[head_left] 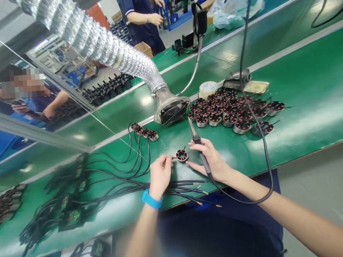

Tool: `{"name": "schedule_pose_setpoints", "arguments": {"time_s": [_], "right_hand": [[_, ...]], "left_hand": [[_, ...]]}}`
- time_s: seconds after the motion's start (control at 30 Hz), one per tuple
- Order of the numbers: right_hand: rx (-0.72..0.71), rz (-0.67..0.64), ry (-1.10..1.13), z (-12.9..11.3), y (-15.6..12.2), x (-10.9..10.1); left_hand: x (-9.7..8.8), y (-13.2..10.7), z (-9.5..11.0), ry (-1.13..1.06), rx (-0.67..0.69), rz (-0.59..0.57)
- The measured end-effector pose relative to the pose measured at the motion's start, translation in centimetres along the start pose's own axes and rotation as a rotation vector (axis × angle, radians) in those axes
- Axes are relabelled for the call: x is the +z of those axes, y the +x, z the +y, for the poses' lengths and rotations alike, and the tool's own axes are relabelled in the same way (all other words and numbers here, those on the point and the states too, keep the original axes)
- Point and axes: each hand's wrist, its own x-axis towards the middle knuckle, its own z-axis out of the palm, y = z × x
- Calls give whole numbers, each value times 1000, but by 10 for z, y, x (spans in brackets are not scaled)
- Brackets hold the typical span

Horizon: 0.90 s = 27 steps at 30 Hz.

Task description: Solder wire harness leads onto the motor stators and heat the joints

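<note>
Your left hand [160, 175] has its fingertips pinched together at the left edge of the small copper-wound stator [181, 155], perhaps on a thin lead. The stator sits on the green bench [305, 107]. Just right of it, your right hand [211, 161] grips the soldering iron [196, 137], and black cables [118, 175] lie to the left.

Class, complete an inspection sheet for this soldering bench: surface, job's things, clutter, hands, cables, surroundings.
Surface: green bench, glossy.
Job's things: wound stator lies flat between the hands; soldering iron tip points away, toward the fan intake.
Clutter: batch of stators, tape roll, iron stand behind.
Hands: left hand fingers at the stator's edge, grip unclear; right hand grips the soldering iron.
Cables: black leads fan leftward; iron cord loops upward.
Surroundings: foil fume duct; co-worker beyond.
</note>
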Motion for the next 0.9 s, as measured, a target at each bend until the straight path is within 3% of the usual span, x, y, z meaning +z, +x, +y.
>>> {"name": "schedule_pose_setpoints", "arguments": {"time_s": [0.2, 0.43, 0.57, 0.63, 0.73, 0.77, 0.83, 0.9], "right_hand": [[199, -46, 196, -3, 5, 11], [216, -78, 315, 1, 5, 23], [228, -72, 305, -2, 6, 21], [221, -84, 290, -4, 9, 12], [187, -31, 232, -6, 18, -14], [180, 10, 209, -6, 21, -25], [186, 102, 178, -7, 29, -48], [209, 167, 165, -9, 37, -67]], "left_hand": [[-11, 7, 4, 0, -45, -75], [-5, 17, 17, -287, -146, -222], [-1, 12, 23, -203, -111, -196], [0, 1, 26, -9, -51, -64], [14, -22, 31, 285, 180, 144], [23, -30, 32, 361, 272, 124], [46, -40, 37, 501, 408, -23], [72, -41, 43, 623, 461, -141]]}}
